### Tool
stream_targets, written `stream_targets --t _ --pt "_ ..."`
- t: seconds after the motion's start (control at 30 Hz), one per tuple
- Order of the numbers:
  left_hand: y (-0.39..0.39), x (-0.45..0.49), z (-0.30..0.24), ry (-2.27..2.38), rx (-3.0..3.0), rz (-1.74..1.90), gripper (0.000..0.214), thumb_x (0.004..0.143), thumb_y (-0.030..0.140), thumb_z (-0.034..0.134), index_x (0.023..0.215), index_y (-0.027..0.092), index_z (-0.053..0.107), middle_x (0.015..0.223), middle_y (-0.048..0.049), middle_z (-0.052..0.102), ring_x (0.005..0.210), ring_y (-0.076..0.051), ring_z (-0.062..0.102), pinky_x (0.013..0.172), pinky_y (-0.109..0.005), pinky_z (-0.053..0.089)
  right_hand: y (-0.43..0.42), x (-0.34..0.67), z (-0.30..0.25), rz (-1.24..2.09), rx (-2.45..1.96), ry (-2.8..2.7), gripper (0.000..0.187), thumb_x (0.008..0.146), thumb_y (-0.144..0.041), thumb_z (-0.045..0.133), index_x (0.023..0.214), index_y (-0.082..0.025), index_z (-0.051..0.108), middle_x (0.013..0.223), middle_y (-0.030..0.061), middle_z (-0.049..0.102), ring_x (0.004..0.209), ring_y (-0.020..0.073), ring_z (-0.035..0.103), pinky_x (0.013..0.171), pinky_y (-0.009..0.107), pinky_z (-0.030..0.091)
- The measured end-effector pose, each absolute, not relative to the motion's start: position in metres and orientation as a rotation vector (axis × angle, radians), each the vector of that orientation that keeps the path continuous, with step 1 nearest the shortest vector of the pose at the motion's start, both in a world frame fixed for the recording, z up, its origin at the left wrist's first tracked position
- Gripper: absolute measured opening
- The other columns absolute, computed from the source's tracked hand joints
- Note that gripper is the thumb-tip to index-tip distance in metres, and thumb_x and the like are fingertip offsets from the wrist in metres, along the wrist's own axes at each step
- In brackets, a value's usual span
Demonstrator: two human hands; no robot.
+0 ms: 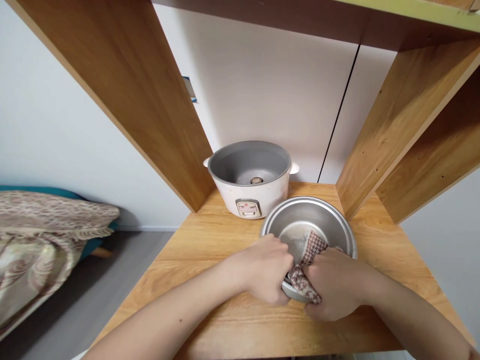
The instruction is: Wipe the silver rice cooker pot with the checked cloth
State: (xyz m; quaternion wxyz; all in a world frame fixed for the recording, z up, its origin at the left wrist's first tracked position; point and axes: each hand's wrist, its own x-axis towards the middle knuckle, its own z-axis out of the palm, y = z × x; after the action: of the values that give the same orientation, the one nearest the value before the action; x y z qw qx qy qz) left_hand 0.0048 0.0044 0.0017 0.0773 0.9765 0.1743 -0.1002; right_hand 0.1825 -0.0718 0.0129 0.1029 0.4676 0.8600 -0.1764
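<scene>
A round silver metal inner pot (339,225) rests on the wooden surface, its near side closest to me. My left hand (268,270) is closed on the pot's near-left rim, thumb side hidden from view. In my right hand (335,282) a brown-and-white patterned cloth (314,246) is bunched; it is folded over the near rim, with part lying inside the pot and part hanging outside. Just behind and left stands a white rice cooker (225,192) without a lid, its grey inside and round centre plate showing.
The wooden tabletop (176,255) sits between wooden uprights, with the left post (165,115) and right panel (390,115) on either side. A white wall (277,90) closes the back. Off to the left, a patterned throw (48,220) covers a teal seat above the grey floor.
</scene>
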Motion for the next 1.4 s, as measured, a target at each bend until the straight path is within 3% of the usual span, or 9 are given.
stream_targets --t 0.27,0.8,1.27,1.4 --pt "0.008 0.002 0.001 0.483 2.948 -0.333 0.024 0.061 0.047 0.072 0.067 0.024 0.075 0.068 -0.0082 0.075 0.062 -0.029 0.07 0.051 -0.036 0.046 -0.073 0.199 0.015 -0.437 1.355 2.45 0.02 0.068 -0.035 0.061 0.078 -0.02 0.07 0.072 0.0093 0.074 0.066 0.0264 0.068 0.062 0.035 0.042" --pt "-0.022 0.017 -0.002 0.599 2.923 -0.366 0.028 0.069 0.042 0.063 0.069 0.016 0.075 0.07 -0.0149 0.075 0.067 -0.036 0.073 0.06 -0.043 0.055 -0.081 0.173 0.016 -0.468 1.384 2.437 0.025 0.076 -0.032 0.052 0.076 -0.018 0.073 0.073 0.0111 0.074 0.061 0.0246 0.066 0.049 0.033 0.033" --pt "-0.015 0.017 -0.001 0.642 2.895 -0.381 0.032 0.069 0.046 0.062 0.069 0.016 0.075 0.069 -0.0156 0.075 0.068 -0.036 0.073 0.06 -0.043 0.056 -0.071 0.195 0.012 -0.526 1.279 2.442 0.026 0.069 -0.037 0.06 0.078 -0.018 0.075 0.073 0.0108 0.074 0.061 0.0235 0.065 0.051 0.031 0.036" --pt "-0.018 0.02 0.0 0.68 2.874 -0.39 0.031 0.068 0.044 0.06 0.068 0.017 0.075 0.069 -0.0156 0.075 0.067 -0.036 0.073 0.061 -0.045 0.057 -0.072 0.184 0.012 -0.571 1.355 2.439 0.035 0.074 -0.052 0.062 0.075 -0.019 0.075 0.072 0.0098 0.074 0.063 0.0238 0.066 0.054 0.032 0.04"
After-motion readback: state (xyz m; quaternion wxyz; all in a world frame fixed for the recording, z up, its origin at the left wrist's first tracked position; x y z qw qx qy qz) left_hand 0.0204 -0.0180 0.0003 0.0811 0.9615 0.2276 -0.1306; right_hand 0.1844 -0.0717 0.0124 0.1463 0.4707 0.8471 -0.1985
